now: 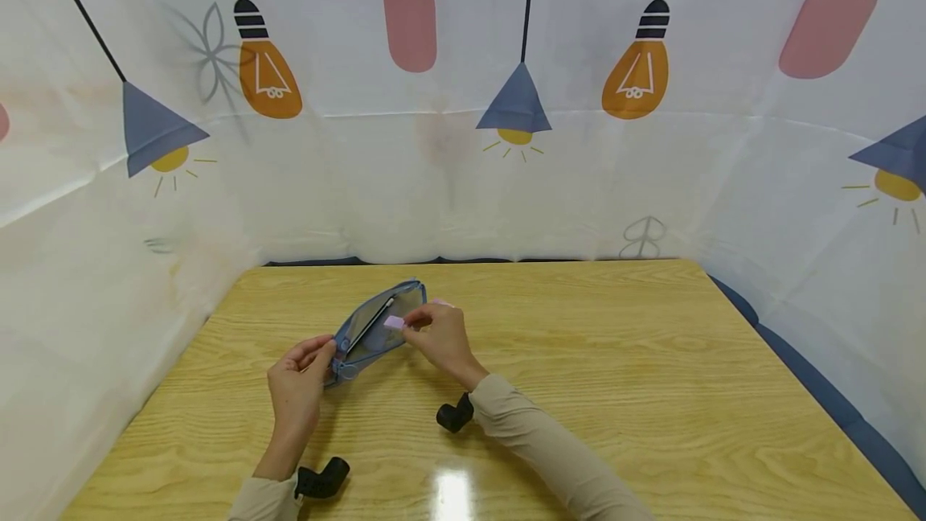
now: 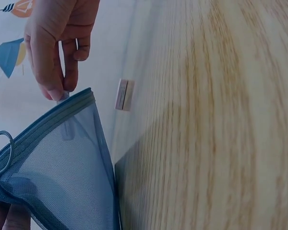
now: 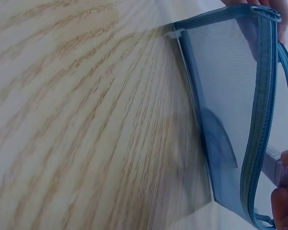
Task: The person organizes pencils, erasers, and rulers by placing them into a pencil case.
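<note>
A blue mesh pencil case [image 1: 370,350] is held slightly tilted over the wooden table with its zip undone. My left hand [image 1: 295,388] pinches its near left end, by the zip-pull ring [image 2: 10,153]. Inside lies a dark pencil [image 1: 371,325], lengthwise. Between thumb and fingertips, my right hand [image 1: 443,340] pinches a small purple eraser [image 1: 394,322] at the case's mouth. In the right wrist view the eraser [image 3: 277,168] sits beside the zip edge, partly covered by fingers. A dark rounded shape [image 3: 220,136] shows through the mesh; its kind is unclear.
Beyond the right hand, a small pinkish block [image 2: 124,95] with a dark stripe lies on the table [image 1: 615,360]; the hand partly hides it in the head view. Black wrist-worn devices [image 1: 324,478] jut from both sleeves. A lamp-printed white curtain [image 1: 448,183] surrounds the table.
</note>
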Motion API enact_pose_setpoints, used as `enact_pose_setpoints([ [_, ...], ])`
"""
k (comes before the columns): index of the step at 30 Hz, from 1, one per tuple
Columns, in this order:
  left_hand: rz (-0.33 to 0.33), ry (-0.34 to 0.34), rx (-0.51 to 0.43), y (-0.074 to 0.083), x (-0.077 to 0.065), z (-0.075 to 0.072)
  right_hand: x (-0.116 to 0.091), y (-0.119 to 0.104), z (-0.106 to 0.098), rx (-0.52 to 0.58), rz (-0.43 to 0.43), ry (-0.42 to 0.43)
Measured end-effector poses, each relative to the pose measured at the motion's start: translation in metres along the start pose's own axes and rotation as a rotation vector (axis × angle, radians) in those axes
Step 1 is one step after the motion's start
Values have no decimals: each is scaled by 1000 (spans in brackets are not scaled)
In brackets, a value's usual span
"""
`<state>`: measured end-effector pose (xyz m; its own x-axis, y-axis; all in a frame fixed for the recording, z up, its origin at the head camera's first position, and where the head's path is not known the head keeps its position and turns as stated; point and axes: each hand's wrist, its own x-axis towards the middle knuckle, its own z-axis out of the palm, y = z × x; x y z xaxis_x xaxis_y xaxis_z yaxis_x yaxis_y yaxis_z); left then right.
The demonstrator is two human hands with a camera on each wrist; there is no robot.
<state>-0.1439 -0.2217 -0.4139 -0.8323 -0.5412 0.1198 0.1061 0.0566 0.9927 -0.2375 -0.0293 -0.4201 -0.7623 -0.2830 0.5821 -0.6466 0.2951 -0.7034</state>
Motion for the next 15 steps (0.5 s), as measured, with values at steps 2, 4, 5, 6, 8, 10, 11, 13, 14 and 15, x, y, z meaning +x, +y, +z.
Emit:
enact_pose_setpoints([
  [2,3,1,1,0,0,0,1,1,2,-23,8,-17],
  [4,4,3,-2,1,-1,0,2,2,4,-43,18,-34],
  [5,5,5,-5,1,-1,0,2,2,5,-51,23,-41],
  [6,6,5,-5,1,-1,1,3,2,5,-56,29,-49],
  [8,6,11,-11,1,-1,1,3,1,7,-56,42,-63],
  [10,5,17,-15,1,-1,1,4,1,8,-56,57,-79],
  [11,7,17,-16,1,-1,1,4,1,9,-57,61,-86],
  [13,8,20,-18,1,-1,1,4,0,10,-63,67,-99],
  [14,10,20,-18,1,-1,1,5,0,10,-69,68,-104],
  [15,11,19,-14,1,-1,1,5,0,11,-73,69,-108],
])
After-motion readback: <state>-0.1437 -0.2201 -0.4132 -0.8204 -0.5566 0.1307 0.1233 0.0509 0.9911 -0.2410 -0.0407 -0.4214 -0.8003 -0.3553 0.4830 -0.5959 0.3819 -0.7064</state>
